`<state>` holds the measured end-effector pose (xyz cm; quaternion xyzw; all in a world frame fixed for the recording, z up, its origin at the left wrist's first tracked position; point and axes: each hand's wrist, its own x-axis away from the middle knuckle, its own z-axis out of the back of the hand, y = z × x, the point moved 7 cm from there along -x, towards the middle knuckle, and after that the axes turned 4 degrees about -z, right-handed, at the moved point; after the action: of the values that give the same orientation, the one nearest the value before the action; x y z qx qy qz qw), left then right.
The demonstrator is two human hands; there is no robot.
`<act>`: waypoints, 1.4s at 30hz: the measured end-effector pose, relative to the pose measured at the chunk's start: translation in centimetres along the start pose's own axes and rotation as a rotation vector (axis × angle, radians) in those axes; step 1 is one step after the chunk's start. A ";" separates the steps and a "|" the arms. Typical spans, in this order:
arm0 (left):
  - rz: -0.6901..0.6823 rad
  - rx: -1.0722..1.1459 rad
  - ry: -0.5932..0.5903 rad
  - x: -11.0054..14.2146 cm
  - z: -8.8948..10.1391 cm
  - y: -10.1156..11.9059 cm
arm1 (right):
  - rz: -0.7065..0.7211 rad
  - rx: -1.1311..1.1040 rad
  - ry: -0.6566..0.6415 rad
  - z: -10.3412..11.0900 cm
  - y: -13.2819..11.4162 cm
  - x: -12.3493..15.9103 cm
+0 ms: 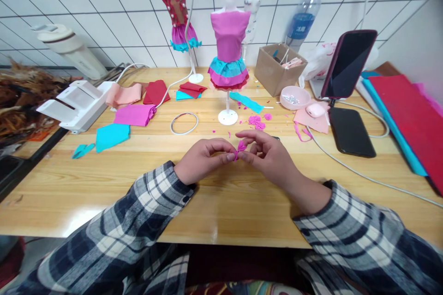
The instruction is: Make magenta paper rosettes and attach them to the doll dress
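Evidently, above the table (86,184), our left hand (202,159) pinches the pink piece (241,146), thumb and forefinger closed; our right hand (272,156) holds it too, forefinger lifted. Probably light, soft and tearable, it wants us gripping its narrow middle.

Illumination: bright, diffuse; glare: white patch on the tabletop (221,212), lower left; shadows: soft, near table centre; distortion: wall tiles (121,0) skewed toward edges; focus: brown material (24,97), left margin, blurred.
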<state>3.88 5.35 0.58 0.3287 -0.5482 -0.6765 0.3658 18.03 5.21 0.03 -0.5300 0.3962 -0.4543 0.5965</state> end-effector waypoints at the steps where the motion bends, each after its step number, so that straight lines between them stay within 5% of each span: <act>1: 0.000 0.016 -0.029 0.0 -0.2 0.0 | 0.003 0.018 -0.024 -0.1 -0.1 0.0; 11: 0.045 0.026 -0.090 0.2 -0.5 0.3 | 0.040 -0.005 -0.078 -0.5 -0.1 0.3; 18: 0.237 0.308 -0.220 0.8 -1.9 -1.2 | 0.034 0.003 -0.184 -1.0 0.1 0.4; 22: 0.290 0.416 -0.198 1.0 -1.8 -1.6 | 0.057 -0.063 -0.161 -0.4 -0.3 0.4; 26: 0.300 0.460 -0.112 0.9 -1.2 -1.7 | 0.164 0.100 -0.057 0.6 -1.4 0.6; 30: 0.312 0.451 -0.131 0.8 -1.2 -1.8 | 0.345 0.261 -0.082 0.0 -2.5 1.0; 35: 0.231 0.246 -0.114 0.5 -0.9 -1.4 | 0.401 0.353 -0.073 -0.1 -2.4 0.9; 39: 0.020 -0.194 0.076 0.2 0.5 0.3 | 0.305 0.432 -0.059 0.1 -1.8 0.4; 42: -0.076 -0.376 0.094 0.3 0.5 1.3 | 0.230 0.441 -0.084 0.0 -1.3 0.2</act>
<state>3.49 5.16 1.90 0.3062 -0.3819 -0.7640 0.4203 17.89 4.95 1.36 -0.3569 0.3201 -0.4365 0.7613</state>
